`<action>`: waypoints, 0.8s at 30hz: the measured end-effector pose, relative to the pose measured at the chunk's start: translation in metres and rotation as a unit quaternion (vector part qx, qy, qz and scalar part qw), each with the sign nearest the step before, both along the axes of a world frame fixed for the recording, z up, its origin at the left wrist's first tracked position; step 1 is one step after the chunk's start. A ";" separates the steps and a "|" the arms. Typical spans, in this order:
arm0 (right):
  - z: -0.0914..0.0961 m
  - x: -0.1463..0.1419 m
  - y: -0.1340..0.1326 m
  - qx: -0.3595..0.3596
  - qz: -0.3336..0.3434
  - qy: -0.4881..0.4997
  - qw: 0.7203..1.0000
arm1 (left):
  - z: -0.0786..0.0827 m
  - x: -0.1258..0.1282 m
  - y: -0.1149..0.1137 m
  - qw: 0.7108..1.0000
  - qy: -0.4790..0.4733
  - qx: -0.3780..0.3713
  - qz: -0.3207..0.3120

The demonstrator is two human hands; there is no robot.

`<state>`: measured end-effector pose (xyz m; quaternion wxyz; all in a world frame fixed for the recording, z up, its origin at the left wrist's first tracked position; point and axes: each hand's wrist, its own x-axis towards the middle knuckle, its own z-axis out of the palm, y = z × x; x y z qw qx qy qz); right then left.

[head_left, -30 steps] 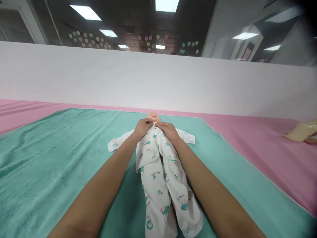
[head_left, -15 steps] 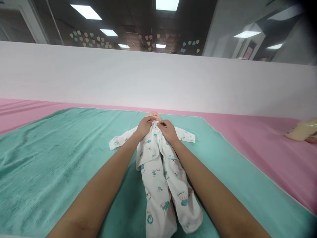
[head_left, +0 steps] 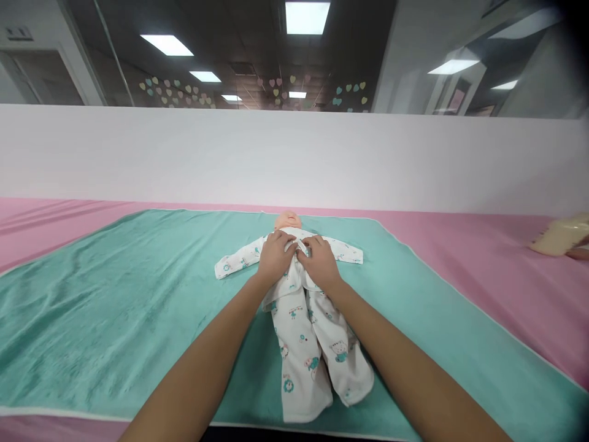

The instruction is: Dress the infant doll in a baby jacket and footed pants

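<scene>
Take the hands as the centre of the dial, and here we are, right at the near edge: a strip of pink sheet (head_left: 69, 428) at eight o'clock, then the white-hemmed green blanket (head_left: 138, 319) spreading out beyond it. Both forearms reach in, one from seven, the other from five, and between them, down at six, lie the printed trousers (head_left: 301, 362), legs flat on the green and parted at the cuffs.

Up to the middle now, where it's all happening! The left hand (head_left: 275, 258) pinches the front of the white printed top (head_left: 283, 283), thumb against fingers; the right hand (head_left: 319, 264) pinches it from the other side, just beside. A small white bit of cloth pokes up between the fingertips, edge or tie, I can't tell which. One sleeve stretches flat towards nine, the other towards three.

The doll (head_left: 288, 220) wearing it all lies on its back on the blanket, head at twelve. Well away at three, a pale thing (head_left: 559, 236) sits on the pink, cut off by the frame. Behind, a white wall (head_left: 294, 159); above that, dark glass (head_left: 257, 37) with bright lights (head_left: 307, 17) and pastel hearts (head_left: 175, 92).
</scene>
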<state>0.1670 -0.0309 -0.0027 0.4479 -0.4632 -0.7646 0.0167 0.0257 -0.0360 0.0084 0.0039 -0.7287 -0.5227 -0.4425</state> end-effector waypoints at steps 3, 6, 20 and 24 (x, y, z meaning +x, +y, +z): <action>0.003 -0.003 0.002 0.013 0.005 -0.008 1.000 | 0.002 0.000 0.001 1.000 0.016 -0.012 0.018; 0.006 -0.006 0.003 0.023 0.012 -0.022 0.999 | 0.005 -0.002 -0.001 0.999 -0.019 -0.033 -0.002; 0.016 -0.002 0.011 -0.212 0.174 0.307 0.911 | 0.014 0.002 -0.006 0.911 -0.364 -0.158 -0.111; 0.018 -0.007 0.006 -0.147 0.076 0.167 0.972 | 0.013 0.004 -0.008 0.935 -0.315 -0.142 -0.076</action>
